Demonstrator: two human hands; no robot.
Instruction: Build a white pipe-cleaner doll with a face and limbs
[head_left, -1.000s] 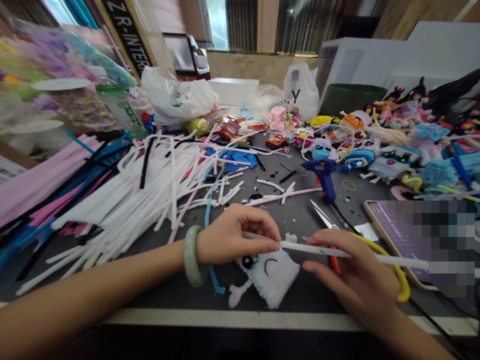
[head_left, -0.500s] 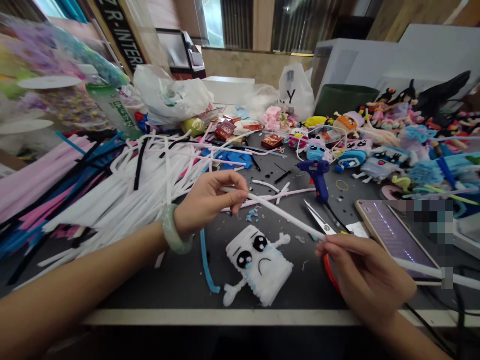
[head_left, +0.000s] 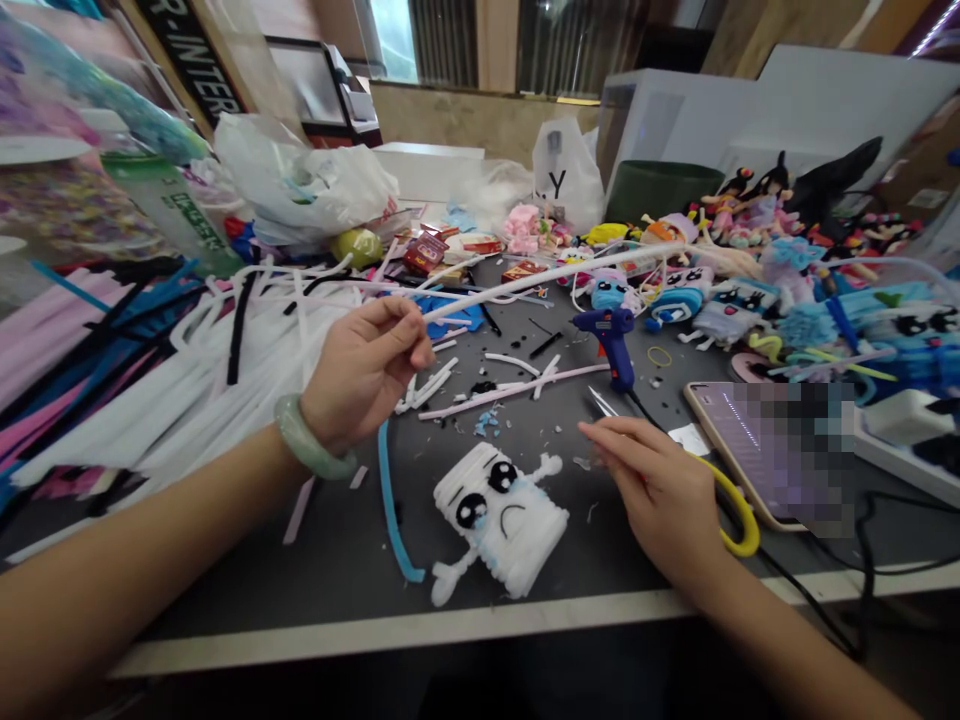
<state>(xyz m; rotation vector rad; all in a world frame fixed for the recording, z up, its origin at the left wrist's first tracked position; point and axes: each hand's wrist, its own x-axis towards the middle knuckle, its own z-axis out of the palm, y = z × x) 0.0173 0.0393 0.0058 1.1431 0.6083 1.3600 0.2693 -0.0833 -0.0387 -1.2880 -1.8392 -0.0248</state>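
My left hand (head_left: 365, 368), with a green bangle (head_left: 307, 450) on the wrist, pinches one end of a long white pipe cleaner (head_left: 559, 272) that slants up and to the right above the table. My right hand (head_left: 651, 485) hovers low over the dark table (head_left: 337, 560), fingers apart and empty, just beside the scissors (head_left: 724, 490) with a yellow handle loop. Between the hands lies a white fuzzy figure (head_left: 496, 518) with black eyes and a frown. A blue pipe cleaner (head_left: 390, 505) curves on the table left of it.
A heap of white, pink, blue and black pipe cleaners (head_left: 172, 380) covers the left side. A blue glue gun (head_left: 611, 340) stands behind the scissors. A phone (head_left: 757, 450) lies at right, with plush figures (head_left: 720, 300) behind it. Plastic bags (head_left: 315, 190) sit at the back.
My right hand let go of the white pipe cleaner and dropped toward the scissors. My left hand lifted the cleaner up and left, swinging its free end upward. The view shifted left.
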